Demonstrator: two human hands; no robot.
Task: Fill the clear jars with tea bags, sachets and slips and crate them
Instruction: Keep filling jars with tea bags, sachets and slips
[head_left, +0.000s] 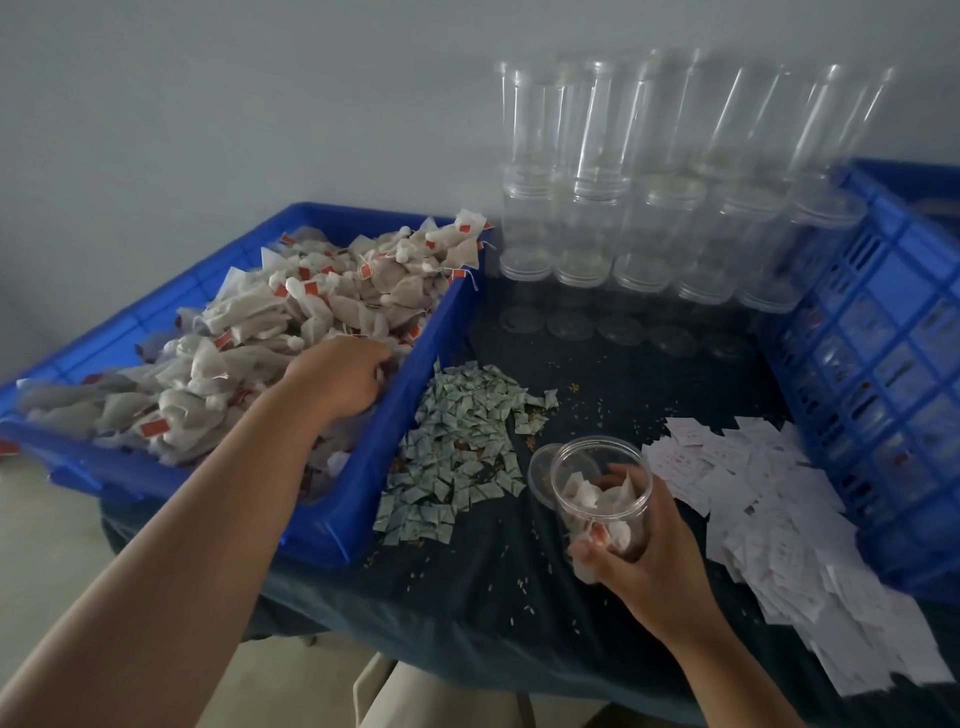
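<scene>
My right hand (647, 564) grips an open clear jar (602, 493), tilted toward me above the dark table, with a few tea bags inside. My left hand (340, 376) reaches into the blue tray (363, 499) on the left, its fingers curled down among the heaped tea bags (270, 332); what they hold is hidden. A pile of small green sachets (457, 447) lies between the tray and the jar. White paper slips (779, 514) spread out to the jar's right.
Stacked empty clear jars (660, 208) stand along the back wall, with loose lids (623, 330) in front of them. A blue slatted crate (893, 364) stands at the right edge. A clear lid (540, 473) lies behind the held jar. Grains are scattered on the cloth.
</scene>
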